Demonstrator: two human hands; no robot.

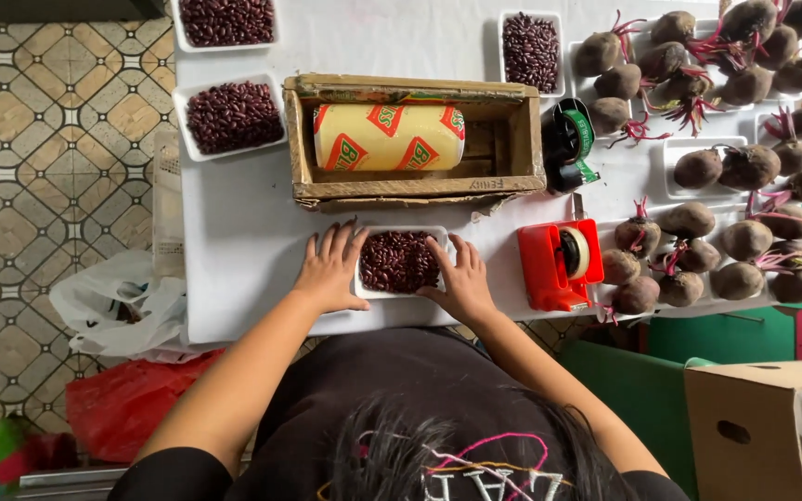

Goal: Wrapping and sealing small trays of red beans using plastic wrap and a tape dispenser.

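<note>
White tabletop [252, 232], square bean tray [399, 263]

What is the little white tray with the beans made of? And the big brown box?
The tray between the left hand and right hand looks like white foam or thin plastic: matte, with a thin rim. The box looks like cardboard: brown, dull, with frayed edges.

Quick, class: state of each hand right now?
Left hand: open, flat against the tray of red beans.
Right hand: open, flat against the tray's other side.
</note>
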